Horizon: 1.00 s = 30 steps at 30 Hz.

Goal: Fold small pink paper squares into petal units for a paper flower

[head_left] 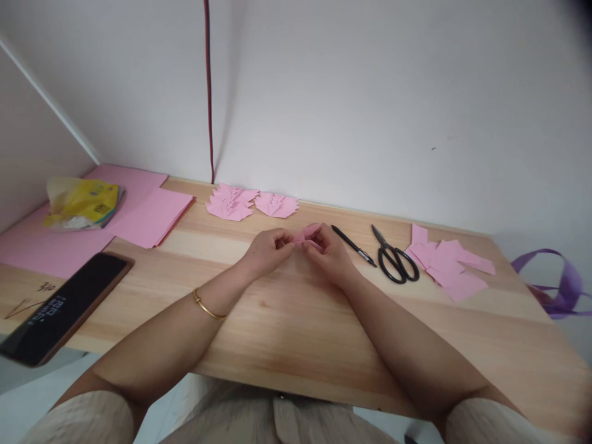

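Note:
Between my two hands, over the middle of the wooden table (277,333), is a small folded piece of pink paper (308,234). The fingers of my left hand (272,251) pinch its left end. My right hand (330,253) grips the other end, its fingers covering part of the paper. A black pen (354,245) lies just right of my right hand. Beside it rest black-handled scissors (392,256) with their blades pointing away from me. Behind my hands, cut and folded pink paper pieces (231,202) stand near the wall, with another similar piece (276,205) next to them.
Pink paper scraps (446,259) lie at the right. Sheets of pink paper (148,213) cover the left, with a yellow plastic packet (92,203) on top. A dark phone (69,305) sits at the left front edge. A purple ribbon (567,287) hangs beyond the right edge.

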Motion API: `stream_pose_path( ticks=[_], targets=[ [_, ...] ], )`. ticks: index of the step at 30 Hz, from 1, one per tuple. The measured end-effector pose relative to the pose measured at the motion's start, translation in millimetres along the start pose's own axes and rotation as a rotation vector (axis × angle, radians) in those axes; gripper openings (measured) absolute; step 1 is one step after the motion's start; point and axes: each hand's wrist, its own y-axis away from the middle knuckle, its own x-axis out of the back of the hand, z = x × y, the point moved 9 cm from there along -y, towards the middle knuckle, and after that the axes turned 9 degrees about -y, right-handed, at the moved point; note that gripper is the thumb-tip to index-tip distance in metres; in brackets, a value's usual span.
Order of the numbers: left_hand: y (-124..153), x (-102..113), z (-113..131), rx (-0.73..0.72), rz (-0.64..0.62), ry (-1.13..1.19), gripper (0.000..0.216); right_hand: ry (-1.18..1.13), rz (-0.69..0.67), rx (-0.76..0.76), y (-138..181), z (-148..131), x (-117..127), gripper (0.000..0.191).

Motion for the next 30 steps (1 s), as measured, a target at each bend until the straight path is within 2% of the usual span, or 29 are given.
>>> stream_pose_path(
  ticks=[8,16,21,26,30],
  targets=[
    [-1.1,0.1,-1.7,-0.001,0.005,0.020,0.022,-0.017,-0.040,0.036,0.7,-5.5,-5.3,0.015],
    [0.1,-1.8,6.6,-0.042,-0.022,-0.026,0.019,0.051,0.005,-0.021,1.9,3.9,-0.1,0.030],
    [1.4,-5.8,9.0,-0.073,-0.050,-0.070,0.018,0.050,-0.015,-0.040,3.5,1.3,-3.6,0.030],
    [2.9,-6.2,13.8,-0.128,-0.016,-0.191,0.016,0.080,-0.041,-0.016,3.8,-4.3,-8.0,0.023],
    [2.5,-5.4,13.4,-0.126,0.006,-0.187,0.015,0.074,-0.049,-0.001,2.7,-3.0,-7.7,0.024]
  ],
)
